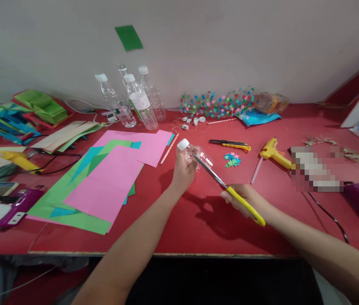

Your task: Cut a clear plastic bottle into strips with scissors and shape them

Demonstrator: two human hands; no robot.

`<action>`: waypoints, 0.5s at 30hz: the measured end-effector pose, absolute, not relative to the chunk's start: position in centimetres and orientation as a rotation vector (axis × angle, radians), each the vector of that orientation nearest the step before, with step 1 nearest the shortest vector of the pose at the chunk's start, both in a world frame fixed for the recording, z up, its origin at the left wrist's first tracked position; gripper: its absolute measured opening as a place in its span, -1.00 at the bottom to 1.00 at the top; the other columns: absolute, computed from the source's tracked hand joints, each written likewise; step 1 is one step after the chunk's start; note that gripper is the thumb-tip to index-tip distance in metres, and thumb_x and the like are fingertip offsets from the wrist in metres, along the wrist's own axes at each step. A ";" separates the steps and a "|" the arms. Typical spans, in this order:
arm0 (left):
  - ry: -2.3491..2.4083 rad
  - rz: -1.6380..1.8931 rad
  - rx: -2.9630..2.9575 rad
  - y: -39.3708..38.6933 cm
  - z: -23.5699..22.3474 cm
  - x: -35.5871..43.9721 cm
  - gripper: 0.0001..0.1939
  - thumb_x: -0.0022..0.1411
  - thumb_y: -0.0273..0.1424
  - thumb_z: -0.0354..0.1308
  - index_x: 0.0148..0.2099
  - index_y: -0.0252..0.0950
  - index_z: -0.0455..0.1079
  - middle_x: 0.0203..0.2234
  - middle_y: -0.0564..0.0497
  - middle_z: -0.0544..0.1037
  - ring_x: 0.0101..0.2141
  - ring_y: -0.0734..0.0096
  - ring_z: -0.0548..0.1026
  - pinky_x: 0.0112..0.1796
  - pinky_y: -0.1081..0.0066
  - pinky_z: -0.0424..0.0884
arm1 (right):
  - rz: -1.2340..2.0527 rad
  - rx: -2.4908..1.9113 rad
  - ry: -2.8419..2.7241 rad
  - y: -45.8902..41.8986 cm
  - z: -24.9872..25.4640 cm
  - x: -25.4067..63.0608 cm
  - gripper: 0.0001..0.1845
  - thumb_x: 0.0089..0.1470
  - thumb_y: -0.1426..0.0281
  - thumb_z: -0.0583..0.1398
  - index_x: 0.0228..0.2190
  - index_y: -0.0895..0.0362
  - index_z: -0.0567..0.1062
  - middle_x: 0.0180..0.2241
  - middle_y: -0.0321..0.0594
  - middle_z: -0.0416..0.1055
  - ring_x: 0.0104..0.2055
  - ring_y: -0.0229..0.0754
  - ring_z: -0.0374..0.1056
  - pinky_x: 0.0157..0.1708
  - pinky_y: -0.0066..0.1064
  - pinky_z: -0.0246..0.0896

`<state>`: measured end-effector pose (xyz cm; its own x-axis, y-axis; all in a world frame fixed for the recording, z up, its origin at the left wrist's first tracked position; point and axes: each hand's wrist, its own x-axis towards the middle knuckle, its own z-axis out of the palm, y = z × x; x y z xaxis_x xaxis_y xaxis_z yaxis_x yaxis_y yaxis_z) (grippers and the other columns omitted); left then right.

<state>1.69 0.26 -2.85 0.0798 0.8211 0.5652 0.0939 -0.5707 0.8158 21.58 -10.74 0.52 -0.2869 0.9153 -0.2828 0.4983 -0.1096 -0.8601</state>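
We see that the left hand (184,171) is closed around a short clear bottle piece (205,156) with a white cap (183,144), held above the middle of the red table (147,233). The right hand (246,197) is wrapped on the yellow handles of the scissors (211,171), whose blades reach to the plastic; whether they are biting into it, we cannot tell. As for the progress, the piece looks much shorter than the capped bottles (141,103) standing near the wall, so we judge that its lower part is already cut away. The trimming seems to be unfinished, because the scissors are at the piece, but how much remains we cannot say. Behind, a star-dotted clear plastic (216,104) lies along the wall, and this decoration looks done. The loose stars (232,160) lie in a small heap beside the cutter (230,145), apparently not yet used. The glue gun (276,154) rests to the right, and the coloured sheets (103,182) on the left, both untouched by our hands.
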 end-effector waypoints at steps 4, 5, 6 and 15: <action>0.893 1.555 1.776 0.5 -3.3 1.5 -0.48 0.22 0.09 0.04 0.00 -0.21 0.22 -0.13 -0.14 0.45 -0.12 0.24 0.48 0.02 0.11 0.38 | 1.412 -1.565 -1.734 -10.8 0.8 21.6 -0.47 0.05 -0.08 0.17 -0.57 0.10 0.25 -0.71 -0.46 0.09 -0.72 -0.40 0.01 -0.70 -0.50 -0.17; 0.892 1.556 1.794 0.6 -3.3 1.5 -0.48 0.24 0.08 0.03 0.01 -0.21 0.22 -0.14 -0.13 0.45 -0.13 0.24 0.48 0.01 0.11 0.39 | 1.434 -1.560 -1.724 -10.8 0.8 21.6 -0.48 0.06 -0.08 0.16 -0.56 0.10 0.26 -0.71 -0.46 0.09 -0.72 -0.40 0.02 -0.70 -0.51 -0.15; 0.899 1.559 1.819 0.6 -3.3 1.5 -0.50 0.25 0.07 0.03 0.01 -0.20 0.21 -0.15 -0.13 0.45 -0.13 0.25 0.48 0.00 0.11 0.39 | 1.455 -1.558 -1.715 -10.7 0.9 21.7 -0.48 0.07 -0.08 0.15 -0.55 0.10 0.27 -0.71 -0.46 0.09 -0.73 -0.39 0.04 -0.71 -0.52 -0.13; 0.948 1.611 1.984 0.6 -3.2 1.3 -0.55 0.28 0.02 0.02 0.01 -0.21 0.19 -0.17 -0.14 0.44 -0.14 0.24 0.47 -0.05 0.12 0.44 | 1.492 -1.587 -1.682 -10.7 0.8 22.0 -0.49 0.08 -0.08 0.15 -0.51 0.11 0.29 -0.67 -0.48 0.08 -0.71 -0.40 0.06 -0.72 -0.55 -0.06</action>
